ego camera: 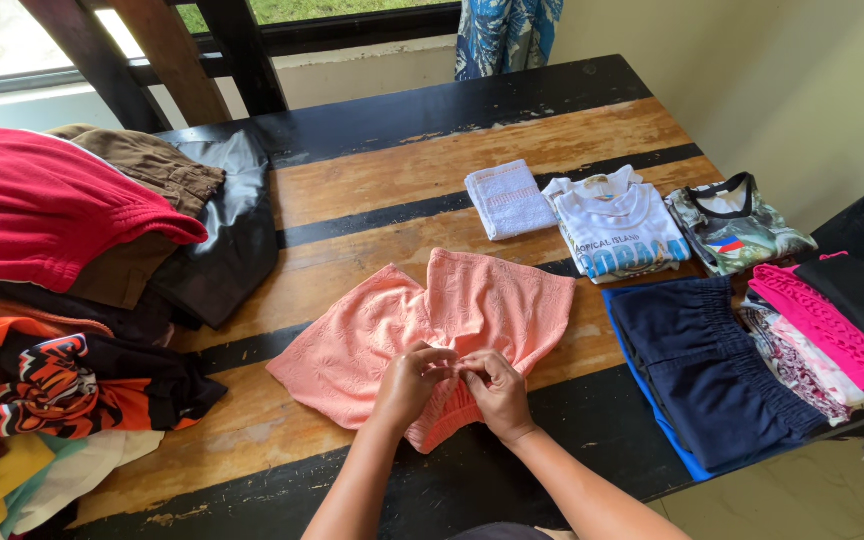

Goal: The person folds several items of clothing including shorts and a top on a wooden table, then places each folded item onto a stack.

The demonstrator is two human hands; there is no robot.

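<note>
A pair of salmon-pink textured shorts (392,330) lies spread on the wooden table (432,170) with its two legs pointing away from me. My left hand (409,385) and my right hand (495,392) meet at the near edge of the shorts. Both pinch the gathered waistband fabric between fingers and thumbs.
A heap of unfolded clothes, red (42,205), brown, black and orange-patterned (47,385), fills the table's left side. Folded items lie on the right: a white towel (507,198), a white printed shirt (617,228), a camouflage top (737,225), navy shorts (707,365) and pink garments (827,325).
</note>
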